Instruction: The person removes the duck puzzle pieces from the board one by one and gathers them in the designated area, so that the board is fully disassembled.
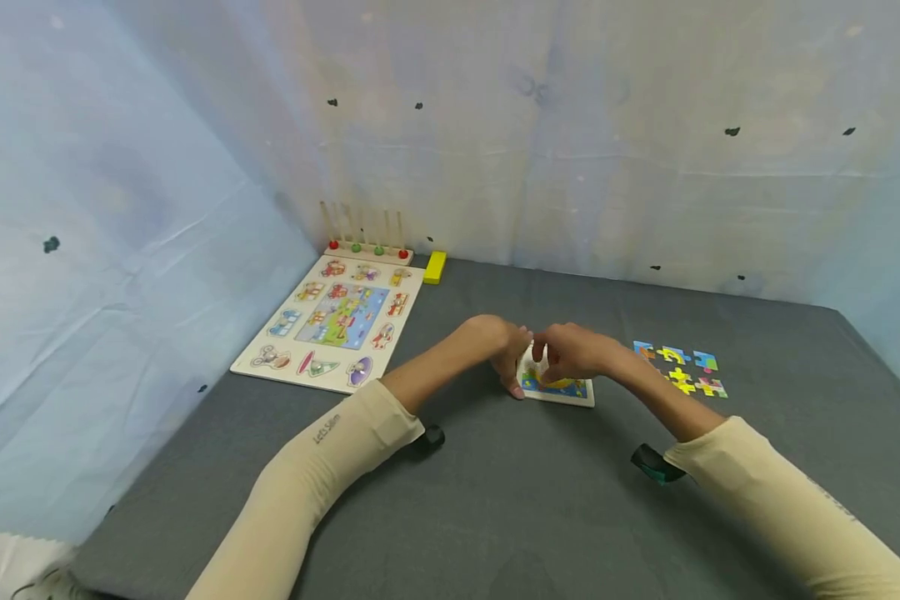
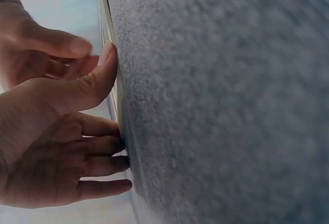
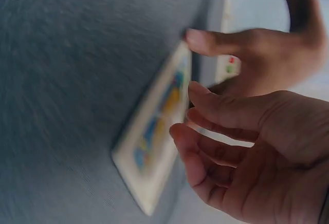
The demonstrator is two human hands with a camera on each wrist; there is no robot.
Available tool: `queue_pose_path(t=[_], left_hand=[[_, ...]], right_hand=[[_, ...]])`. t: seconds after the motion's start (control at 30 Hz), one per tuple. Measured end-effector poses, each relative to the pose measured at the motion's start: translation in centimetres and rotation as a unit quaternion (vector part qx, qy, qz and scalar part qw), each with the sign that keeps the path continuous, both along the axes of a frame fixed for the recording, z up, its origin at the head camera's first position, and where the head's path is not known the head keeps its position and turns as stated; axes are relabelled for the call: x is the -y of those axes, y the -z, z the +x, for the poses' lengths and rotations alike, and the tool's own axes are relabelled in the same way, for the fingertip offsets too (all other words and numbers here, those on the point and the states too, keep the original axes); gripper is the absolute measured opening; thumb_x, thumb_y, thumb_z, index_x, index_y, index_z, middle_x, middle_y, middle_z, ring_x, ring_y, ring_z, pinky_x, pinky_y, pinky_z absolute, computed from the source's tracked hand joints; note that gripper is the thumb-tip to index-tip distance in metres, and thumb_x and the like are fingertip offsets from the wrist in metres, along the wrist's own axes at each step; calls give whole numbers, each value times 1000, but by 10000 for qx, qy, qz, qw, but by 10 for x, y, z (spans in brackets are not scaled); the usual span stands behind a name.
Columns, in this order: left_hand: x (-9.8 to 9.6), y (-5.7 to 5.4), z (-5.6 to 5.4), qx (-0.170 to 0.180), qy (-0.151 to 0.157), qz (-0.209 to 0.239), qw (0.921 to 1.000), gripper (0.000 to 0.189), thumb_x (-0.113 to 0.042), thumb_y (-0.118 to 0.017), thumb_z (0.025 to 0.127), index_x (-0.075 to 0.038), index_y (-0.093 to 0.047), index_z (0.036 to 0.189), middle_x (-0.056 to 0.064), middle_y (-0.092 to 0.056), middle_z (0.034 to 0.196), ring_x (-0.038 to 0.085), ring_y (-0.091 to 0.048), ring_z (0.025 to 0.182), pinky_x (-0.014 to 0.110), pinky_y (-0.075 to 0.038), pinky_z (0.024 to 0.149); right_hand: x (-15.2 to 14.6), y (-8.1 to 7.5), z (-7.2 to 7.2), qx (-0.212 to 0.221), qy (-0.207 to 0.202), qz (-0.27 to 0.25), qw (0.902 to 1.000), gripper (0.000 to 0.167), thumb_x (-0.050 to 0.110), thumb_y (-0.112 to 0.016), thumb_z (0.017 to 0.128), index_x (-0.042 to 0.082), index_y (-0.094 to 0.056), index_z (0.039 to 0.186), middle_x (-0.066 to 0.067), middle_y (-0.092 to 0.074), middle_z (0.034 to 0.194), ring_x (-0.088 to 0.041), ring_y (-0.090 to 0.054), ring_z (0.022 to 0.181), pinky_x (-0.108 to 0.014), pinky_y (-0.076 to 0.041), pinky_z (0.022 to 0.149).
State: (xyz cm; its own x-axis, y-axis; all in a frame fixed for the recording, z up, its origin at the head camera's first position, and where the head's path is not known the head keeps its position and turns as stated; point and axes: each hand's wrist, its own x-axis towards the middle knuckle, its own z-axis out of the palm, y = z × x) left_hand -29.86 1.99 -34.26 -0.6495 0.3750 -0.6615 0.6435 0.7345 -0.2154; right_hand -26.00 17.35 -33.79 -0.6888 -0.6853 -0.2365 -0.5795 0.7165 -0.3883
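A small framed jigsaw board (image 1: 562, 394) with a blue and yellow picture lies on the grey cloth in front of me. My left hand (image 1: 507, 357) is at its left edge, thumb by the near corner. In the left wrist view this hand's fingers (image 2: 103, 170) are straight and touch the edge and the cloth. Over the board hovers my right hand (image 1: 576, 350), its fingers (image 3: 193, 152) loosely bent and the thumb apart from them. I see nothing between them. Both hands hide part of the picture, and the board (image 3: 163, 170) is blurred in the right wrist view.
Several loose jigsaw pieces (image 1: 675, 357) lie right of the board. Farther left is a large peg puzzle (image 1: 243, 365), with a pegged bead rack (image 1: 367, 255) behind it and a yellow block (image 1: 435, 267) beside it. A pale curtain (image 1: 570, 167) hangs along the back.
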Motion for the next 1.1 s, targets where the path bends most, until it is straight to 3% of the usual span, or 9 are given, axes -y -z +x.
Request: queue_pose_path(t=[0.17,0.43,0.8,0.93,1.1], left_hand=[[10,-1,-2,208,-191,376,9989,123,-77,-66,86,-16,2,169,4,2,179,22,-15,166,36,-25,132],[10,-5,1,117,-112,539,9984,119,-71,-68,89,-12,-3,169,9,-6,178,25,-22,164,37,-28,131],[7,-2,3,57,-182,492,9986,118,-71,-70,88,-14,-8,170,8,-12,178,24,-26,163,36,-29,130],[8,-4,2,46,-179,481,9987,119,-71,-69,88,-14,-5,170,7,-7,178,24,-21,164,36,-26,132],[7,-4,2,102,-172,434,9989,119,-72,-68,88,-13,-5,169,8,-4,178,25,-18,165,37,-23,133]], right_hand=[[9,14,-4,95,-115,-342,9993,31,-1,-81,88,-9,-67,115,-20,-72,97,-20,-68,82,-36,-59,76],[10,20,-5,-96,19,-519,9986,27,-5,-83,83,-6,-67,104,-16,-68,90,-17,-62,77,-32,-54,72],[8,25,-2,-625,-510,-803,9935,26,-6,-84,81,-4,-63,97,-14,-65,82,-12,-56,69,-26,-48,64],[7,25,-7,-496,-600,-700,9945,26,-5,-83,83,-4,-63,99,-14,-65,82,-10,-55,68,-25,-47,63],[2,29,-19,44,-730,-774,9943,24,-2,-81,88,-4,-61,102,-13,-62,83,-10,-49,70,-26,-44,67]])
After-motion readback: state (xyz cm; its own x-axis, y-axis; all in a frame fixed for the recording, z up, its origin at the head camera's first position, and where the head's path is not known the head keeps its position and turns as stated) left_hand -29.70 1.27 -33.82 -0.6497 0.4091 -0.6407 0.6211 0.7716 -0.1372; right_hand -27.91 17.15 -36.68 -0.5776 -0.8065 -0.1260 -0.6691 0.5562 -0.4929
